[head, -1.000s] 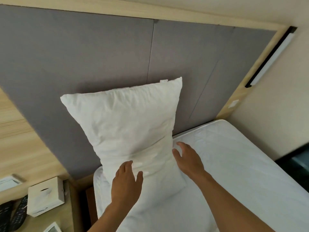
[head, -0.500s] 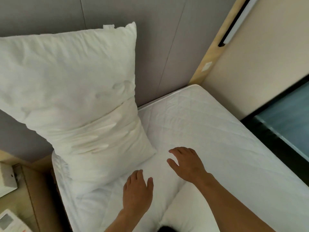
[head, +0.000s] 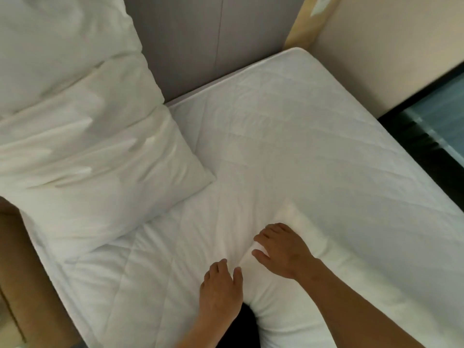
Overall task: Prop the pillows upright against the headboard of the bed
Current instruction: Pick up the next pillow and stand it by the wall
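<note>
One pillow stands at the upper left of the frame, propped against the grey headboard, its lower end resting on the mattress. A second pillow lies flat on the mattress at the lower centre and lower right. Its long axis appears to run from a corner just above the right hand down toward the lower right of the frame, though its far end is hidden by the forearm and the frame edge.

The right hand rests on the near left part of the flat pillow, fingers spread and lightly curled, palm down; it presses on the fabric but grips nothing. The left hand lies just left of that pillow's edge, fingers loosely extended, empty, and close to or touching the seam where pillow meets mattress; which of the two cannot be told.

The deciding relation: the flat pillow lies directly under and to the right of both hands, while the free stretch of headboard is at upper centre, right of the standing pillow. The right hand is the nearer. Judged from this layout, the pillow must be gripped, lifted toward the top of the frame and turned on end.
</note>
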